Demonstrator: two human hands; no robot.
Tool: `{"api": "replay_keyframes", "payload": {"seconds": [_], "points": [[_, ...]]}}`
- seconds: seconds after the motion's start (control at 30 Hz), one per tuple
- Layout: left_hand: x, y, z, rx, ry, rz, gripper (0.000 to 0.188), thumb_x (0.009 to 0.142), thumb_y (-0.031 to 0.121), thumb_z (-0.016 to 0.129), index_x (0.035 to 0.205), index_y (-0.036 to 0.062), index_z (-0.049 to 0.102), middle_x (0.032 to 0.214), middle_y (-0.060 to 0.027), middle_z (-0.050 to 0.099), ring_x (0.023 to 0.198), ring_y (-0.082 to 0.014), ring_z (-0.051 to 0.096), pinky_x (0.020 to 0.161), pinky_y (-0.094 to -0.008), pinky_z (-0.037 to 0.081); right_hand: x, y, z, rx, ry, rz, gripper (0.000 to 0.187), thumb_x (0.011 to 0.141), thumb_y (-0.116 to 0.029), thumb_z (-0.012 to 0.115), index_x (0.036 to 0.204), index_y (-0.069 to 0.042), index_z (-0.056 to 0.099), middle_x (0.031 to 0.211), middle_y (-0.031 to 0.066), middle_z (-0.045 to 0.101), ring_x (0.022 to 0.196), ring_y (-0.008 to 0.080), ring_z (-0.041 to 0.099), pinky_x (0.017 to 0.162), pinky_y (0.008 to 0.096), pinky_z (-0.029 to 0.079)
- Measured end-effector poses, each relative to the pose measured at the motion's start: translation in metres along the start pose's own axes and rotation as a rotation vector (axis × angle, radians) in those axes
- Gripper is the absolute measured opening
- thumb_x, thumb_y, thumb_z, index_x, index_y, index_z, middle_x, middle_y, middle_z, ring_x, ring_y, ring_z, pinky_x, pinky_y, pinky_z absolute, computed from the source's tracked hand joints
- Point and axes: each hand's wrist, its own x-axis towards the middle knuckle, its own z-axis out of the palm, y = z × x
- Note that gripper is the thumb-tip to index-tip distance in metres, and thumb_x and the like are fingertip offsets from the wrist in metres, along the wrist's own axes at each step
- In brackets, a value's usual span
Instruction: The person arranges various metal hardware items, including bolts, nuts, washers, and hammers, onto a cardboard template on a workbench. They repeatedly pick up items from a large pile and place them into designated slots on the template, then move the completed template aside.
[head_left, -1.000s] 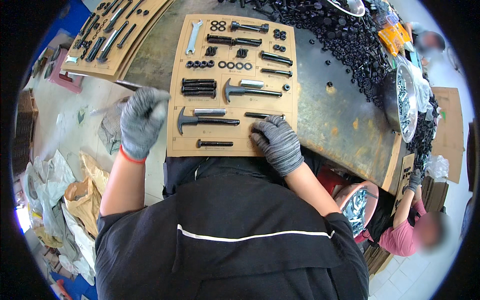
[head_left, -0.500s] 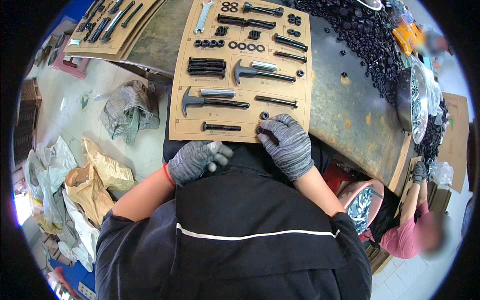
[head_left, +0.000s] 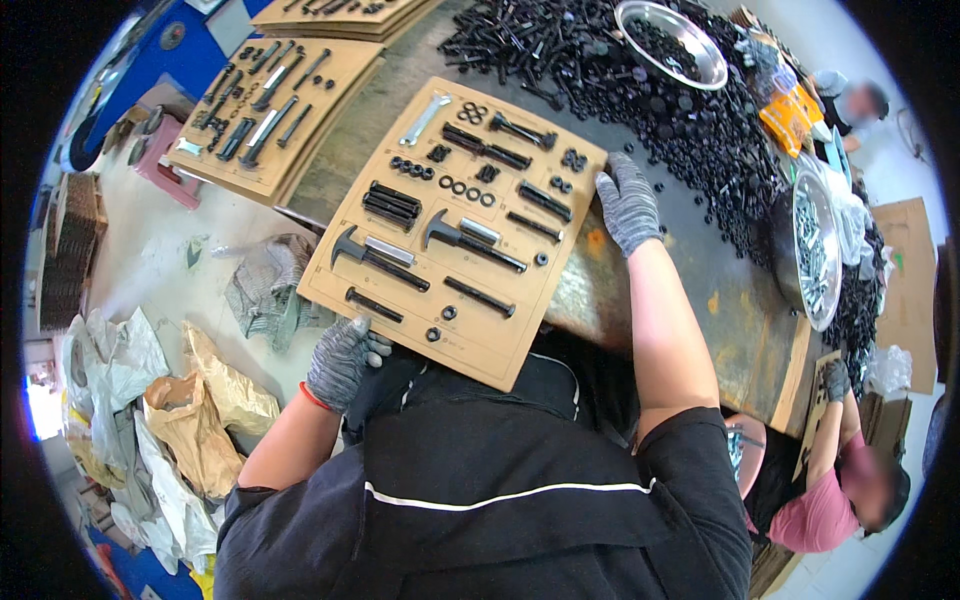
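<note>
A tan cardboard panel (head_left: 508,367) lies turned at a slant, its near corner over my lap. Fixed on it are a silver wrench (head_left: 426,119), black bolts (head_left: 479,297), washers (head_left: 466,189), nuts, silver sleeves (head_left: 390,250) and two black hook-headed bolts (head_left: 380,260). My left hand (head_left: 343,360), in a grey glove, is closed at the panel's lower left edge, by the short bolt (head_left: 375,304). At the upper right edge my gloved right hand (head_left: 630,205) grips the panel, the thumb against its rim; some fingertips are hidden.
More loaded panels (head_left: 270,120) are stacked at the far left. Loose black hardware (head_left: 690,150) covers the table's far right, with metal bowls (head_left: 805,245) of parts. Bags (head_left: 185,420) lie on the floor at left. A person in pink (head_left: 820,490) works at right.
The panel has swung clockwise and its top has come nearer. My right hand has left the small nut at the bottom and moved up to the right edge. My left hand has shifted slightly left.
</note>
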Motion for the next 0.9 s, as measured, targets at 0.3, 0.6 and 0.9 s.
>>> {"api": "replay_keyframes", "payload": {"seconds": [0.3,0.6,0.9], "points": [[-0.024,-0.011,0.011,0.35,-0.277,-0.168,0.051,0.09,0.04,0.061,0.116,-0.0035,0.056,0.097,-0.0155,0.066,0.079,-0.0192,0.066,0.059,-0.0267,0.055,0.019,-0.026,0.008,-0.138,-0.1,0.105,0.033,0.087,-0.032,0.059,0.108,-0.007,0.065,0.115,0.0209,0.06,0.111,0.0361,0.055,0.098,0.0454,0.042],[-0.044,0.009,0.002,0.487,-0.276,-0.128,0.052,0.092,0.041,0.056,0.124,0.0001,0.053,0.094,-0.01,0.067,0.069,-0.0126,0.065,0.052,-0.0205,0.05,-0.067,-0.005,-0.023,-0.248,-0.119,0.18,0.029,0.092,-0.031,0.049,0.097,-0.006,0.063,0.095,0.0221,0.064,0.091,0.0391,0.06,0.086,0.0482,0.046],[-0.013,0.03,-0.04,0.412,-0.036,0.09,0.045,0.095,0.035,0.055,0.123,-0.0001,0.052,0.081,-0.0073,0.066,0.057,-0.0112,0.061,0.044,-0.0195,0.046,-0.145,-0.014,-0.053,-0.133,-0.29,0.302,0.037,0.096,-0.037,0.041,0.101,-0.006,0.061,0.098,0.0248,0.063,0.09,0.043,0.061,0.082,0.0512,0.047]]}}
